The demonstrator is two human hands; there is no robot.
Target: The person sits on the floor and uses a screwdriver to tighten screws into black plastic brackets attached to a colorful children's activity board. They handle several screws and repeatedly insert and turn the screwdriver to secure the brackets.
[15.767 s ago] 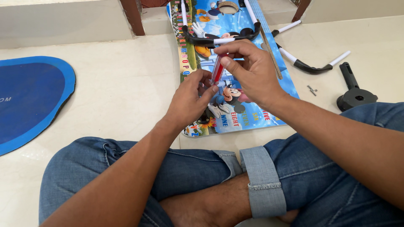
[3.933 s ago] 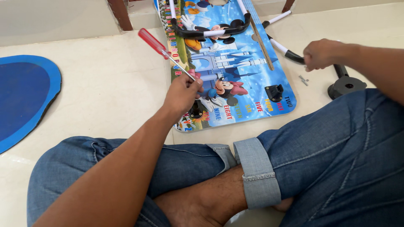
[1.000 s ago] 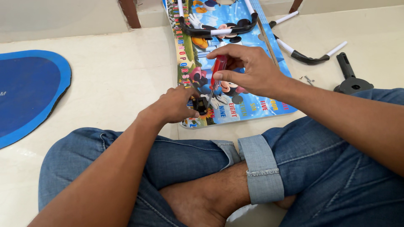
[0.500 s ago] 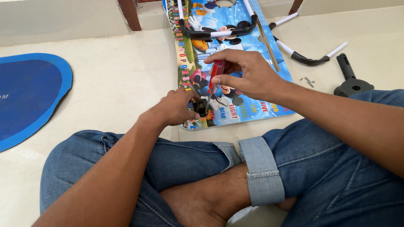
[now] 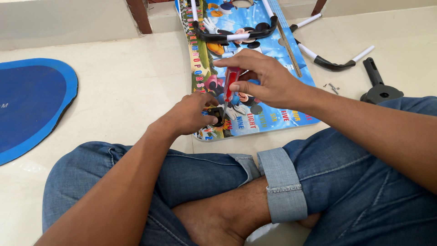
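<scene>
My right hand now grips the red screwdriver upright at frame centre (tip down); left hand fingers pinch the black bracket, so driving can proceed.

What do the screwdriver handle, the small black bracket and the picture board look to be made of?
Screwdriver in the right hand: handle looks like glossy translucent red plastic, shaft thin bright metal. Black bracket under the left hand: probably matte moulded plastic, mostly hidden. Picture board: seems a rigid panel with a glossy printed laminate, its edge pale; core unclear.
</scene>
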